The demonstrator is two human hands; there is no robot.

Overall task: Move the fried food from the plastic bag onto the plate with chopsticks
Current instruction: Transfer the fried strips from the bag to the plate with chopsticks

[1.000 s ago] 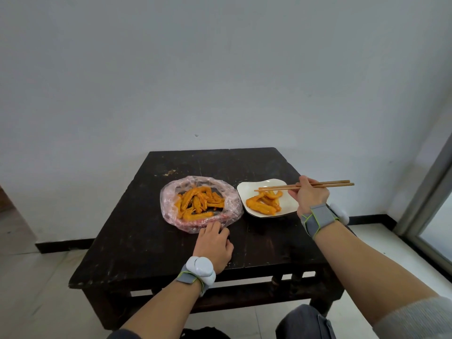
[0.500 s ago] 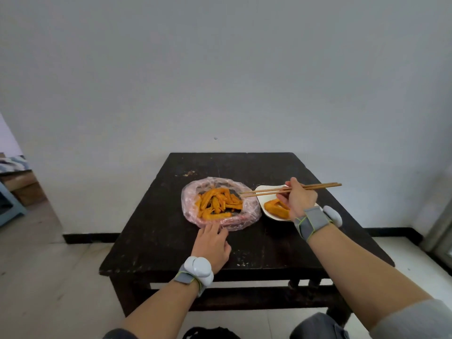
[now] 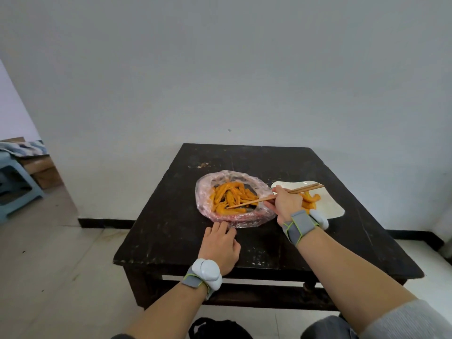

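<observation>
Change since half a second ago: the right hand (image 3: 285, 204) has swung from over the plate toward 9 o'clock. The tips of the long brown wooden chopsticks (image 3: 254, 201) now sit among the orange strips of fried food (image 3: 230, 196) in the crumpled clear plastic bag (image 3: 205, 192), mid-bench. The right fingers (image 3: 276, 190) are curled round the sticks; cannot tell whether the tips have nipped a strip. The left hand (image 3: 220, 243) is unmoved, fingers straight, pressing the dark wooden bench (image 3: 171, 228) at the bag's 6 o'clock edge and touching the film. The white squarish ceramic plate (image 3: 327, 206) lies at the bag's 3 o'clock and already holds a few strips.

Risks, as judged:
- The strips lie tangled, so lifting one may drag a neighbour onto the bench.
- An oily crust may slip from the tips while crossing the bag's rim.
- The light film could ride up with the sticks if the left hand eases.
</observation>
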